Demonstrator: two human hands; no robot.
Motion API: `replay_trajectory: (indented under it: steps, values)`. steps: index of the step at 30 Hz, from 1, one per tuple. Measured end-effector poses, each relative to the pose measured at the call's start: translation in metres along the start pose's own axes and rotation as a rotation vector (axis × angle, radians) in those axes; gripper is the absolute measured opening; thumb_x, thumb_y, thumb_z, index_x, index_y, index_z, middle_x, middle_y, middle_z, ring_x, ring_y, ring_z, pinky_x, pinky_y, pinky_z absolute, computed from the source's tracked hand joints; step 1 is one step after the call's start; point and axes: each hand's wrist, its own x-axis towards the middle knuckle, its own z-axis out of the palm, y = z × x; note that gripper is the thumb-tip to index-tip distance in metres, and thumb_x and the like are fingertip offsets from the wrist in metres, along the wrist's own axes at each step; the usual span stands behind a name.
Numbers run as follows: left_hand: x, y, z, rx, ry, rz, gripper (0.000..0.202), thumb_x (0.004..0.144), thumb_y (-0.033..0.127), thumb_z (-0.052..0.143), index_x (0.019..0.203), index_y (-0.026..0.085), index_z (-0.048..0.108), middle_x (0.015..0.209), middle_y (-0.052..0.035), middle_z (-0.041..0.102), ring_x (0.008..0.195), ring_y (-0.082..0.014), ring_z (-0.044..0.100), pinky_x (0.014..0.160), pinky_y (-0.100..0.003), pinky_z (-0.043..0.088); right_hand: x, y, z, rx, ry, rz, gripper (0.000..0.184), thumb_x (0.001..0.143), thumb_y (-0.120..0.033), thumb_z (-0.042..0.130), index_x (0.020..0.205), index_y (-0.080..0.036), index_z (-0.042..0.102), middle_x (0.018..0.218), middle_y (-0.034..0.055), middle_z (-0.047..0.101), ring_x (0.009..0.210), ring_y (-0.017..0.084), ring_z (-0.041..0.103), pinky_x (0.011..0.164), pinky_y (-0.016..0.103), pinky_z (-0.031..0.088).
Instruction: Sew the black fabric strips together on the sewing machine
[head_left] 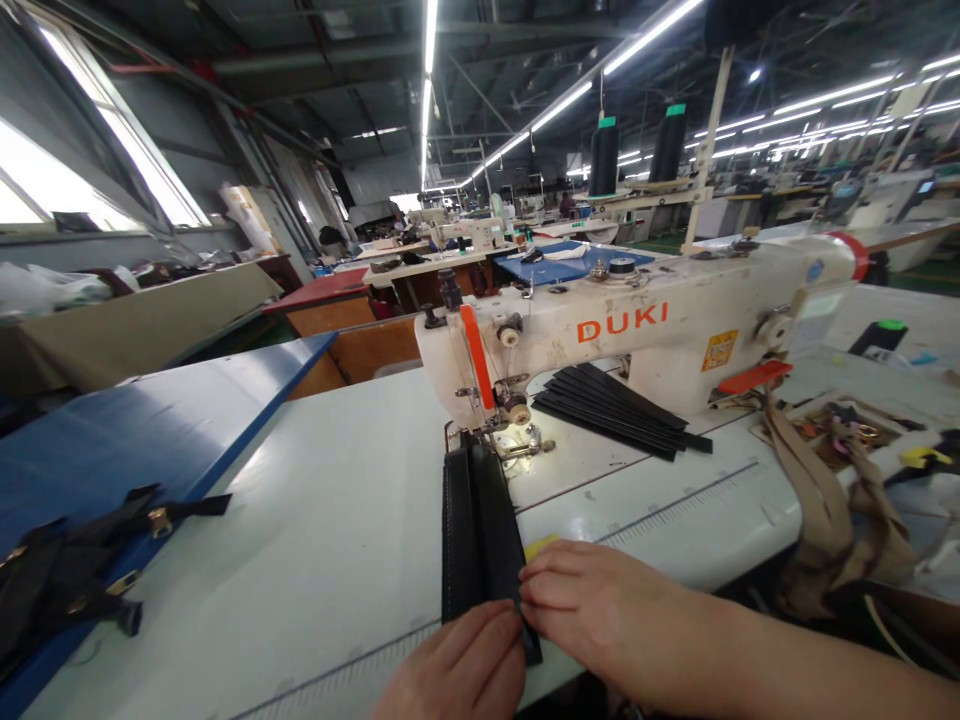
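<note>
Left hand point(466, 662) and right hand point(600, 612) touch the black strip point(496, 530) at near end, fingers curled close; pinch, I cannot tell; best guide it flat, straight to the far sewing machine point(547, 335).

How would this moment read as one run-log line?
left hand: black piece, near end | right hand: piece's right edge | sewing machine: head over piece's far end | black strips: fanned on bed
</note>
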Motion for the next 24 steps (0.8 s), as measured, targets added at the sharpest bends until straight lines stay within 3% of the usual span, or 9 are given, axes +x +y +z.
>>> replay_trajectory:
  steps: [4, 9, 19, 24]
  values:
    - [0.001, 0.004, 0.003, 0.098, -0.035, -0.026, 0.042, 0.100, 0.010, 0.023, 0.092, 0.014, 0.063, 0.085, -0.0059, 0.067, 0.082, -0.0167, 0.064, 0.080, -0.027, 0.054, 0.001, 0.000, -0.001, 0.006, -0.020, 0.001, 0.017, 0.095, -0.016, 0.050, 0.100, -0.010, 0.065, 0.099, 0.0084, 0.067, 0.100, 0.020, 0.056, 0.098, 0.032, 0.041]
    - [-0.004, 0.006, 0.006, 0.187, -0.083, 0.010, 0.032, 0.095, 0.005, 0.032, 0.096, 0.012, 0.063, 0.090, -0.0082, 0.068, 0.084, -0.0186, 0.065, 0.078, -0.028, 0.053, 0.002, 0.001, -0.005, 0.041, -0.030, 0.004, 0.018, 0.092, -0.016, 0.052, 0.101, -0.009, 0.066, 0.100, 0.0097, 0.068, 0.099, 0.020, 0.056, 0.097, 0.031, 0.042]
    - [0.006, 0.007, 0.013, 0.148, 0.041, 0.006, 0.039, 0.099, 0.007, 0.025, 0.092, 0.011, 0.063, 0.084, -0.0070, 0.067, 0.081, -0.0170, 0.065, 0.068, -0.024, 0.054, -0.004, 0.012, -0.002, 0.057, 0.007, -0.016, 0.019, 0.087, -0.011, 0.048, 0.095, -0.009, 0.065, 0.095, 0.0100, 0.066, 0.098, 0.021, 0.056, 0.098, 0.031, 0.041]
    - [0.007, 0.009, 0.014, 0.168, 0.037, 0.010, 0.044, 0.099, 0.005, 0.021, 0.089, 0.012, 0.064, 0.084, -0.0060, 0.069, 0.080, -0.0160, 0.066, 0.068, -0.024, 0.054, -0.006, 0.011, -0.004, 0.090, 0.016, -0.006, 0.022, 0.088, -0.012, 0.048, 0.102, -0.006, 0.065, 0.097, 0.0113, 0.066, 0.102, 0.022, 0.055, 0.100, 0.032, 0.040]
